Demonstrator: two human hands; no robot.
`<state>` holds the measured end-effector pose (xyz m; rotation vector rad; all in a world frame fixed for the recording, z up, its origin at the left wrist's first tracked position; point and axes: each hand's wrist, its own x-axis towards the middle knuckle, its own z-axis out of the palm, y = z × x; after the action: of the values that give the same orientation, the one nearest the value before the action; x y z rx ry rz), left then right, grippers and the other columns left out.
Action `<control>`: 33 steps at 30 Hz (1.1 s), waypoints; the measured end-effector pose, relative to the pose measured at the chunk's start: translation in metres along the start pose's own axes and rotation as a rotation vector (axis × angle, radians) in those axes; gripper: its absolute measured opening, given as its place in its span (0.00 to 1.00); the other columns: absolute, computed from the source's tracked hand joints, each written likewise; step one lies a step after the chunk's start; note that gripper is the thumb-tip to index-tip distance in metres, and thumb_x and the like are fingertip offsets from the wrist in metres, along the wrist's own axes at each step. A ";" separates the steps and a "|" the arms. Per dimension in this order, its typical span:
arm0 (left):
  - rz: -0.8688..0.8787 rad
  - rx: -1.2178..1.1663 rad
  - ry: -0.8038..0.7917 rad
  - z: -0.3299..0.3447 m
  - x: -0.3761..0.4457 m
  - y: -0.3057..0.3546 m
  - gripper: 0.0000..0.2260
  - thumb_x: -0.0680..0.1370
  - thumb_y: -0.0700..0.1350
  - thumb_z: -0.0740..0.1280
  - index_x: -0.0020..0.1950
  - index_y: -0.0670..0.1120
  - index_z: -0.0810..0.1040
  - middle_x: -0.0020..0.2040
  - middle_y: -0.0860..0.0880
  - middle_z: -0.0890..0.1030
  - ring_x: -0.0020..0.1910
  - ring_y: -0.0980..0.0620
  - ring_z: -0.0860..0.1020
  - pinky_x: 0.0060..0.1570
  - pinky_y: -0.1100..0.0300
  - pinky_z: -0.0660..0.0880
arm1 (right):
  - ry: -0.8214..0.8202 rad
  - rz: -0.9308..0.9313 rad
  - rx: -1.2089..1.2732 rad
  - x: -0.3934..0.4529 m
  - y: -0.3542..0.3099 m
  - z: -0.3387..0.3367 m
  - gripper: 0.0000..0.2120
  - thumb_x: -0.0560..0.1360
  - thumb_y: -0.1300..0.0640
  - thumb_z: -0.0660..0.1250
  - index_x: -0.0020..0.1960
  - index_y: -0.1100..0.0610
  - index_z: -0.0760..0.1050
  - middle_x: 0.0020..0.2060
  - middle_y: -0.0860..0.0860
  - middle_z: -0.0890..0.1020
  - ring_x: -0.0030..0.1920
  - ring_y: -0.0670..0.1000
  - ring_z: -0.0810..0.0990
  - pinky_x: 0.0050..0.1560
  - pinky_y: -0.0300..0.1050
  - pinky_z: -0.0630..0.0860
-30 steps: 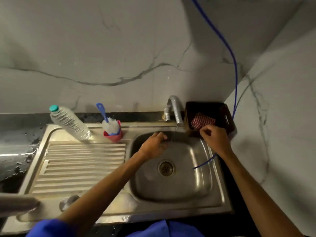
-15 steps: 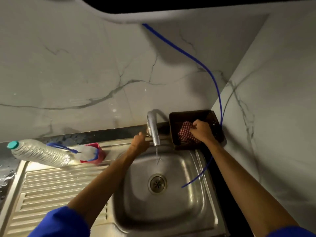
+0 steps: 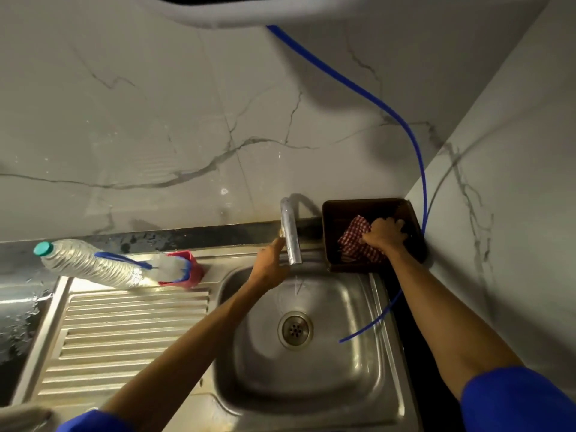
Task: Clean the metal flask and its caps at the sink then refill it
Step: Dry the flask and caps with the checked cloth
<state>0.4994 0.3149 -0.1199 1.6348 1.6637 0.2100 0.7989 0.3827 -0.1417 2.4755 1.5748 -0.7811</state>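
My left hand [image 3: 270, 264] reaches over the steel sink basin [image 3: 314, 378] to the base of the metal tap [image 3: 291, 241], and its fingertips pinch the small handle there. A thin stream of water falls from the spout. My right hand [image 3: 386, 234] lies in the dark brown tray [image 3: 367, 203] at the sink's back right corner, with its fingers curled over a red checked cloth [image 3: 353, 244]. A blurred grey metal object [image 3: 21, 414] shows at the bottom left edge; I cannot tell whether it is the flask. No caps are visible.
A clear plastic bottle with a teal cap [image 3: 88, 265] leans over the ribbed draining board [image 3: 124, 332]. Next to it a red cup [image 3: 195, 269] holds a blue-handled brush [image 3: 173, 269]. A thin blue tube [image 3: 419, 163] runs down the wall into the basin.
My left hand rose from inside the basin to the tap's base. My right hand moved from the sink's rim into the tray and onto the cloth. The view tilted upward.
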 end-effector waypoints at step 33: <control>-0.355 -0.763 0.530 -0.095 -0.404 -0.334 0.08 0.81 0.46 0.74 0.60 0.48 0.82 0.51 0.47 0.87 0.50 0.50 0.87 0.52 0.54 0.83 | -0.866 0.111 1.365 -0.372 -0.195 0.156 0.15 0.80 0.66 0.56 0.62 0.65 0.76 0.53 0.61 0.86 0.52 0.57 0.86 0.44 0.50 0.86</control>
<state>0.1292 -0.0670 -0.0956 0.7258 1.8832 1.0237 0.4493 0.1133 -0.0650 1.9529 0.5239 -3.0277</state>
